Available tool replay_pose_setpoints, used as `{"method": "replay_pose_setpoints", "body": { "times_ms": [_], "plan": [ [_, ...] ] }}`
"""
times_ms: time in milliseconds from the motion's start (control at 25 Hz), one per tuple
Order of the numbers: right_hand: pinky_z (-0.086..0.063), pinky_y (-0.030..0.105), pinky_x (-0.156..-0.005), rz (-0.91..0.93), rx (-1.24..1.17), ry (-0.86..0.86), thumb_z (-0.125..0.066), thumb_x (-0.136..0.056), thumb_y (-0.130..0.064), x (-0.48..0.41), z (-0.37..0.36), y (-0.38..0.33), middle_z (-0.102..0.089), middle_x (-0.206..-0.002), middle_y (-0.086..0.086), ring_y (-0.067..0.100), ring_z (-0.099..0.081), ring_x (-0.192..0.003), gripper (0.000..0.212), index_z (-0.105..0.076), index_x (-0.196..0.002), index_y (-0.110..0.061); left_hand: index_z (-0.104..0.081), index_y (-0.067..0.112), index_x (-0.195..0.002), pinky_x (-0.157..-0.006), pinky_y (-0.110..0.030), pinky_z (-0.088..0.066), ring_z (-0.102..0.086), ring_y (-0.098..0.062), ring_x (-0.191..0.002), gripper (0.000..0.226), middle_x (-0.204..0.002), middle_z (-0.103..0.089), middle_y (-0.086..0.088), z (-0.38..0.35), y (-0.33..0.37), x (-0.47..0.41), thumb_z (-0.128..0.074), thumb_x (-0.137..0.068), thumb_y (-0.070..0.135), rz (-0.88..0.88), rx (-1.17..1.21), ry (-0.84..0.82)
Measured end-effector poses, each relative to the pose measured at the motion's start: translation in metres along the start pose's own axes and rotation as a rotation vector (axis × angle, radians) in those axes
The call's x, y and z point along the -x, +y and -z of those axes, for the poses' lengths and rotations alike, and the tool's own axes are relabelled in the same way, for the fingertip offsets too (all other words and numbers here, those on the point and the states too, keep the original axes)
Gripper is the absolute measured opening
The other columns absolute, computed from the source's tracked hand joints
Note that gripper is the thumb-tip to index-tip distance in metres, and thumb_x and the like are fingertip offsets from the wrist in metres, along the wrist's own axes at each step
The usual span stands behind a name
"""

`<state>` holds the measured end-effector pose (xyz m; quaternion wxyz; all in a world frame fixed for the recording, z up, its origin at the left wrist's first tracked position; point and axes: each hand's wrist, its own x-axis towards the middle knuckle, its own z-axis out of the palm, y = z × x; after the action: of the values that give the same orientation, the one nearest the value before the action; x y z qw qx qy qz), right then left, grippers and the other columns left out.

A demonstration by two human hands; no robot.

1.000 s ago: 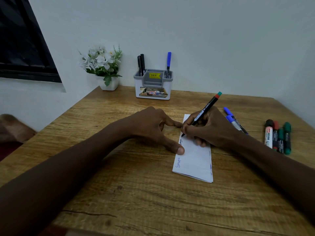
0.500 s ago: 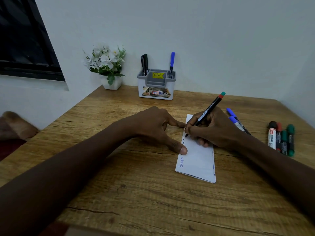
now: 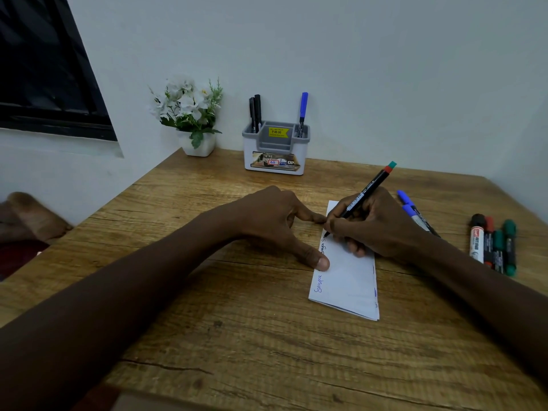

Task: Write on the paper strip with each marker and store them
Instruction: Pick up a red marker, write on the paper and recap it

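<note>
Pinched between the thumb and curled fingers of my right hand [image 3: 382,229] is the black marker [image 3: 366,192], tilted up and away from me so that its red and green end points toward the far wall, with its tip down on the paper strip [image 3: 347,280] near the strip's left edge. That paper strip lies flat on the wooden table [image 3: 237,336], running away from me, and the heel of my right hand rests across its far half. My left hand [image 3: 275,221] holds nothing: its thumb [image 3: 318,261] is stretched out with the tip pressing at the left edge of the paper, and its forefinger [image 3: 311,216] reaches straight toward the strip's far left corner, just beside my right knuckles. Blue handwriting [image 3: 318,283] runs along the near left edge of the strip, and darker writing sits just below the marker tip. Two blue-capped markers [image 3: 410,207] lie on the table behind my right hand. Well to the right, four thicker markers [image 3: 493,244] lie side by side, capped black, red and green. At the far wall a grey and white holder [image 3: 275,161] stands with two black pens [image 3: 255,112] in its left slot and a blue pen [image 3: 303,114] in its right, and a white pot of flowers [image 3: 192,114] stands to its left.
</note>
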<state>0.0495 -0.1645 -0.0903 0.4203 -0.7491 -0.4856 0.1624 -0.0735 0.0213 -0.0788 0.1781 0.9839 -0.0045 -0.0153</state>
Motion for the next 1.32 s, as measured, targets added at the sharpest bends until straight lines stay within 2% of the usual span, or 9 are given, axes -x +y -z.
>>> {"method": "replay_pose_setpoints", "body": {
  "times_ms": [240, 400, 560, 840, 1000, 1320],
  "plan": [
    [-0.051, 0.021, -0.042, 0.001, 0.001, 0.013, -0.069, -0.089, -0.012, 0.0, -0.0005, 0.0005, -0.069, -0.056, 0.007, 0.014, -0.061, -0.04, 0.009, -0.072, -0.081, -0.008, -0.056, 0.04, -0.141, -0.056, -0.027, -0.035, -0.054, 0.01, -0.056, 0.084, -0.049, -0.054, 0.03, 0.0003, 0.0007, 0.0013, -0.076, -0.067, 0.075, -0.01, -0.008, -0.003],
    [-0.051, 0.021, -0.041, 0.008, -0.002, 0.029, -0.069, -0.089, -0.011, -0.0002, -0.0006, 0.0007, -0.069, -0.056, 0.006, 0.013, -0.062, -0.04, 0.011, -0.072, -0.079, -0.01, -0.056, 0.041, -0.14, -0.056, -0.027, -0.036, -0.054, 0.008, -0.053, 0.084, -0.045, -0.053, 0.019, 0.0006, 0.0012, 0.0011, -0.077, -0.066, 0.075, -0.01, 0.011, 0.008],
    [-0.051, 0.021, -0.041, -0.001, 0.004, 0.038, -0.07, -0.089, -0.012, -0.0012, -0.0006, 0.001, -0.07, -0.056, 0.007, 0.014, -0.063, -0.04, 0.011, -0.072, -0.079, -0.012, -0.057, 0.04, -0.139, -0.055, -0.027, -0.036, -0.052, 0.004, -0.05, 0.083, -0.05, -0.051, 0.011, 0.0006, 0.0013, 0.0017, -0.078, -0.066, 0.074, -0.005, 0.013, 0.01],
    [-0.05, 0.02, -0.041, -0.013, 0.024, 0.038, -0.07, -0.09, -0.013, -0.0004, -0.0008, -0.0012, -0.069, -0.055, 0.004, 0.013, -0.062, -0.04, 0.01, -0.072, -0.081, -0.012, -0.059, 0.039, -0.138, -0.058, -0.03, -0.039, -0.053, 0.002, -0.05, 0.083, -0.049, -0.052, 0.01, -0.0008, -0.0007, 0.0005, -0.077, -0.065, 0.075, 0.003, 0.01, 0.015],
    [-0.05, 0.02, -0.041, -0.039, 0.014, 0.06, -0.07, -0.088, -0.011, -0.0009, -0.0007, -0.0013, -0.069, -0.054, 0.002, 0.011, -0.062, -0.039, 0.009, -0.072, -0.079, -0.011, -0.056, 0.042, -0.14, -0.055, -0.027, -0.036, -0.053, 0.004, -0.05, 0.084, -0.046, -0.053, 0.019, -0.0006, -0.0009, 0.0006, -0.076, -0.065, 0.077, -0.02, 0.011, 0.011],
    [-0.05, 0.02, -0.041, -0.054, 0.003, 0.054, -0.069, -0.089, -0.009, -0.003, -0.0009, -0.0006, -0.068, -0.054, 0.004, 0.012, -0.061, -0.039, 0.008, -0.072, -0.082, -0.006, -0.058, 0.04, -0.138, -0.056, -0.028, -0.036, -0.053, 0.006, -0.05, 0.086, -0.046, -0.054, 0.021, -0.0011, -0.0007, -0.0001, -0.076, -0.064, 0.078, -0.005, 0.018, 0.009]
  ]
}}
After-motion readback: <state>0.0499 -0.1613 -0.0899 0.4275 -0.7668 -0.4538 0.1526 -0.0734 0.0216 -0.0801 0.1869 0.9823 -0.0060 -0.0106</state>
